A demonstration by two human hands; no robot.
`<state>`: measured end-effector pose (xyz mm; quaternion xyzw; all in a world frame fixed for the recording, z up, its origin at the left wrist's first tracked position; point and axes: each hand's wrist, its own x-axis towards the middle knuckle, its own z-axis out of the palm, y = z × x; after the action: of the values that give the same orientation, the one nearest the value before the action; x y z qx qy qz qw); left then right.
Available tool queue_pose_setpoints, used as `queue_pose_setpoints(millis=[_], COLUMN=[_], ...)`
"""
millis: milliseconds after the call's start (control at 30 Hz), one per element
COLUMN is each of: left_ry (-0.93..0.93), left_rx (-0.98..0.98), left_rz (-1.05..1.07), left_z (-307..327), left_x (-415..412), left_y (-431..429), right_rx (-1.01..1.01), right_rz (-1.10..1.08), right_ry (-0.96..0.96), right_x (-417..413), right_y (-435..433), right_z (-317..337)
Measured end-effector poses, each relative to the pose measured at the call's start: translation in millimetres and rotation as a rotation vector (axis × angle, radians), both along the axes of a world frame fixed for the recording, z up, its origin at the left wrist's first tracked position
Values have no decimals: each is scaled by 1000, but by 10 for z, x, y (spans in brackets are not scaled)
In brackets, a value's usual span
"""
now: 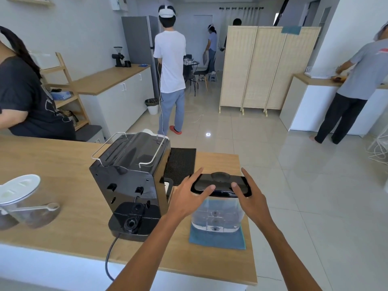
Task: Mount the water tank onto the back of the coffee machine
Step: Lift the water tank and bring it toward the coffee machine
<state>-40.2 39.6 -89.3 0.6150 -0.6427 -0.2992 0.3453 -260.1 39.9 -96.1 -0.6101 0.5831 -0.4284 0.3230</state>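
At the far left of the frame, a clear jug with a white lid stands on the wooden counter; a pale scoop lies against its side. Left of centre stands the black coffee machine, its rear face turned toward the camera, with a wire rail around its top and an empty base platform at the bottom. A black cable runs from the base over the counter's near edge. Behind the machine, toward centre, lies a black ribbed mat.

Right of centre, the water tank stands upright on a blue cloth, just beside the machine and apart from it. The tank body is clear; its lid is black.

The left hand is spread wide at the lid's left end, thumb resting on the lid's near edge, fingers extended past the far corner. The right hand mirrors it at the right end, thumb on the lid's near edge. The tank sits between the two hands, bracketed at lid height; neither hand is closed around it.

In the upper part of the frame, other people stand about the tiled room.
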Motion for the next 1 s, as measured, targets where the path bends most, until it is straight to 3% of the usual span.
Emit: queue_pose_setpoints(millis=[300,733,1000], left_ry=[-25,74,153], left_rx=[1,-112,-206], left_rz=[-114,-70,-16], left_z=[-29,-184,222], left_x=[85,73,268], left_y=[41,154,341], right_rx=[-40,-125,-220], right_rz=[157,110,69], right_ry=[39,28,-8], right_x=[-163,-100,78], right_y=[63,82,233], right_z=[-81,-108,162])
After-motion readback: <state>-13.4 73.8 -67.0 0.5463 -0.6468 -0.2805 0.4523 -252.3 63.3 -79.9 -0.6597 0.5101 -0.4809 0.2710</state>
